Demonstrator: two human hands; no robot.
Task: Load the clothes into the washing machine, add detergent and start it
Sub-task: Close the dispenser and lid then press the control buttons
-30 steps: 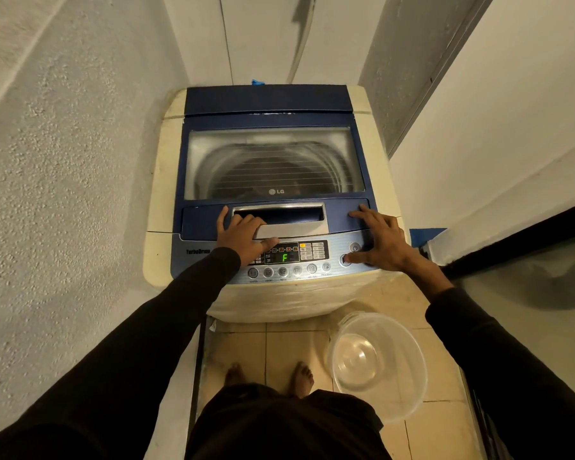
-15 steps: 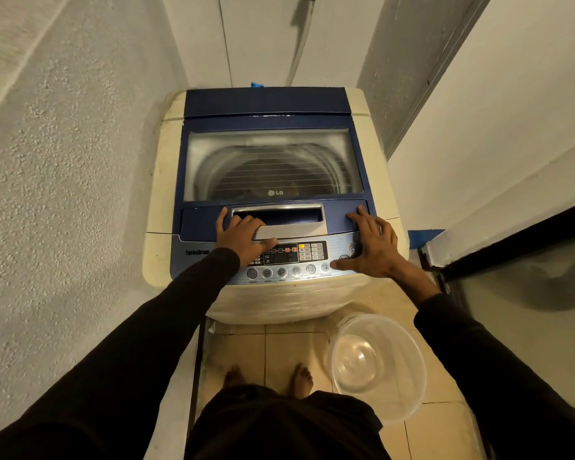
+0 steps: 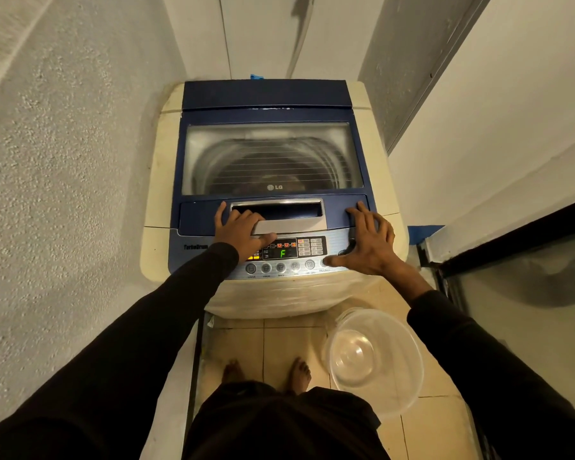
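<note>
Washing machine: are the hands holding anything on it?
Nothing is held. Left hand lies on the lid handle; right hand rests flat on the control panel.

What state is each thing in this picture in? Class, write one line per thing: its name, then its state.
Washing machine lid: shut.
Display: lit, showing a green F.
Left hand: flat, fingers spread beside the lid handle, gripping nothing.
Right hand: spread on the control panel, thumb on a button in the bottom row.
Clear plastic basin: empty, upright on the tiled floor.
</note>
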